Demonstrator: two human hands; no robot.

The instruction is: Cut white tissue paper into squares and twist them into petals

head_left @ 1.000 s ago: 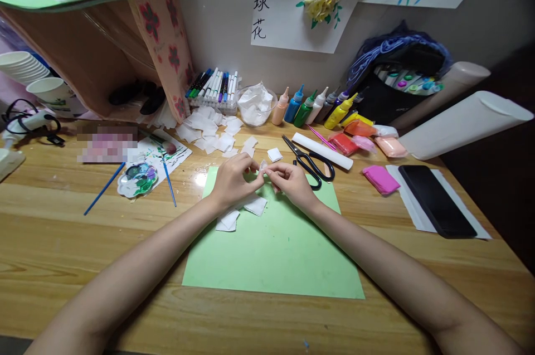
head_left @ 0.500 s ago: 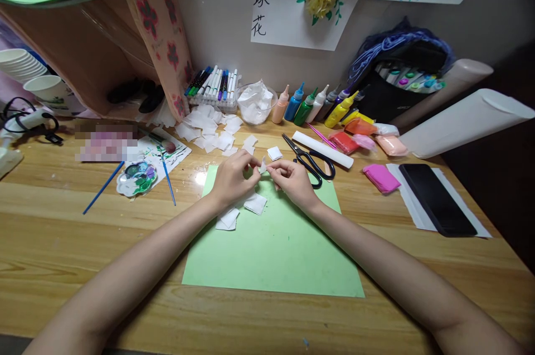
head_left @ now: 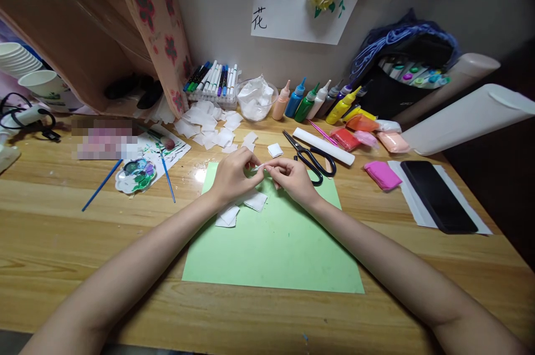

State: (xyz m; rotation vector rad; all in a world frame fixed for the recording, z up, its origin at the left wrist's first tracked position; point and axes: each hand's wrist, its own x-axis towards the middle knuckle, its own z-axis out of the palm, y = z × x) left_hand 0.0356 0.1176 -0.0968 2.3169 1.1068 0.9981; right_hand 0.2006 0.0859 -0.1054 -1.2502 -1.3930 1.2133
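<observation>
White tissue piece (head_left: 261,166) sits at the centre of the work, pinched between the tips of both hands, just above the far edge of a green sheet (head_left: 271,249). The left hand (head_left: 233,178) grips it from nine o'clock and the right hand (head_left: 295,179) from three o'clock; on each, thumb and fingers are drawn narrow, hiding most of it. Taking the tissue as the dial's middle, more white paper squares (head_left: 256,201) lie on the sheet at seven o'clock, partly behind the left hand. One folded white square (head_left: 275,150) rests on the wooden surface (head_left: 104,232) at one o'clock. Black-handled scissors (head_left: 302,150) lie near three o'clock, their handles over the sheet's corner. Loose white scraps (head_left: 203,115) spread at ten o'clock; a clear bowl (head_left: 273,108) holding white paper stands at twelve.
</observation>
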